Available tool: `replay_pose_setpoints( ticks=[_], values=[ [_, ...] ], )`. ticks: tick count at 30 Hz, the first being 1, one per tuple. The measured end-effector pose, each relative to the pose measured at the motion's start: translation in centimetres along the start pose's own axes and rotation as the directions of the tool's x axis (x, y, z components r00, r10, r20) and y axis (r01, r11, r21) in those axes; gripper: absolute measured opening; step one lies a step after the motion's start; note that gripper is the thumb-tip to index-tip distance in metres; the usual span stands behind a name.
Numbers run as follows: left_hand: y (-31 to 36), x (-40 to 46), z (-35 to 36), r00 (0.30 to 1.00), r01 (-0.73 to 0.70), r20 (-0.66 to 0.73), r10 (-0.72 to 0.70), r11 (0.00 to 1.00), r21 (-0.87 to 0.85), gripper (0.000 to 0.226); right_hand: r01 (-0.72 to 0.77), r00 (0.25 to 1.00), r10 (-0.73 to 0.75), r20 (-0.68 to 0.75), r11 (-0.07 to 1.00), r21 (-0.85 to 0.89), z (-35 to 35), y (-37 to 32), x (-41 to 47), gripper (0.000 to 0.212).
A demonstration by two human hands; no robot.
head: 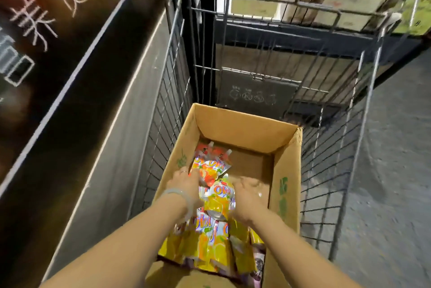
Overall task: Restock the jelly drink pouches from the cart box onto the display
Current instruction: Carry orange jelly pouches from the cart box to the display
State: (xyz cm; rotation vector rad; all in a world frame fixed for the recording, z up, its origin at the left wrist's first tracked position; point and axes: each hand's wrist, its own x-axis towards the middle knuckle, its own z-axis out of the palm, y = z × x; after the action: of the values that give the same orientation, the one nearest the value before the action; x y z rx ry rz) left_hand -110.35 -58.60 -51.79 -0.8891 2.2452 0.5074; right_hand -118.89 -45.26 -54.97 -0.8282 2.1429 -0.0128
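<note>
An open cardboard box sits in a wire cart. Several yellow and orange jelly drink pouches with white spouts lie in its near half and along its left side. Both my hands reach down into the box. My left hand, with a pale bangle on the wrist, lies on the orange pouches by the left wall; its fingertips are hidden among them. My right hand is at the right side of an upright yellow pouch between the two hands, fingers curled down. The grip itself is not clear.
The far right part of the box floor is bare cardboard. A dark display side with chalk-style lettering runs along the cart's left. Grey floor lies to the right. Beyond the cart's far end stand dark crates and boxes.
</note>
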Motion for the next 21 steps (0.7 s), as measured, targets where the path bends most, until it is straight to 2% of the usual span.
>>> replay_pose_setpoints(
  ticks=[4,7,9,12,15,18,21],
  values=[
    [-0.4,7.1,1.2,0.996,0.038,0.087,-0.03,0.995,-0.089,0.065,-0.048,0.999,0.046,0.017,0.993,0.107,0.6,0.4,6.2,0.056],
    [-0.3,11.9,2.8,0.989,0.09,0.134,-0.066,0.98,-0.18,0.07,-0.1,0.995,0.094,0.038,0.972,0.213,1.3,0.7,10.0,0.054],
    [-0.1,14.4,3.9,0.988,0.125,0.126,-0.09,0.945,-0.301,0.059,-0.159,0.987,0.154,0.043,0.938,0.308,2.0,0.8,12.0,0.051],
    [0.5,17.1,5.1,0.979,0.199,0.122,-0.16,0.864,-0.462,0.061,-0.27,0.959,0.273,0.07,0.82,0.505,3.2,0.4,14.1,0.047],
    [1.3,19.2,5.9,0.945,0.326,0.159,-0.286,0.786,-0.526,0.058,-0.366,0.918,0.379,0.118,0.696,0.618,4.1,0.0,16.0,0.056],
    [1.6,20.8,6.3,0.913,0.404,0.168,-0.372,0.767,-0.499,0.045,-0.423,0.89,0.426,0.162,0.64,0.642,4.2,-0.1,17.8,0.069],
    [1.8,21.6,6.1,0.886,0.46,0.176,-0.428,0.77,-0.442,0.045,-0.484,0.843,0.479,0.242,0.484,0.729,4.2,-0.2,19.3,0.08]
  ],
)
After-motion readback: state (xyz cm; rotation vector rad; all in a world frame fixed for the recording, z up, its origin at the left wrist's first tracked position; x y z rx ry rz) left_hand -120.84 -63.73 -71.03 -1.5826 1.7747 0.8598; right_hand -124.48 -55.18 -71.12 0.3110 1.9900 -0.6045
